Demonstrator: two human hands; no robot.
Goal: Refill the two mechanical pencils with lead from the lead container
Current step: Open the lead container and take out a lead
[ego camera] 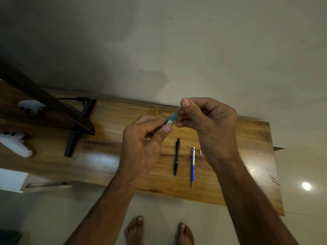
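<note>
My left hand (143, 138) grips a small teal lead container (171, 119) above the wooden table (230, 183). My right hand (207, 119) pinches thin dark lead (179, 110) at the container's open end. Below the hands, a black mechanical pencil (177, 156) lies on the table, tip toward me. To its right lies a blue and silver mechanical pencil (192, 167). A small silver cap (200, 152) rests beside the blue pencil's top end.
A dark screen on a black stand (74, 128) stands at the table's left. A white game controller (16, 144) lies at the far left. The wall runs behind the table. My bare feet (159, 230) are on the tiled floor.
</note>
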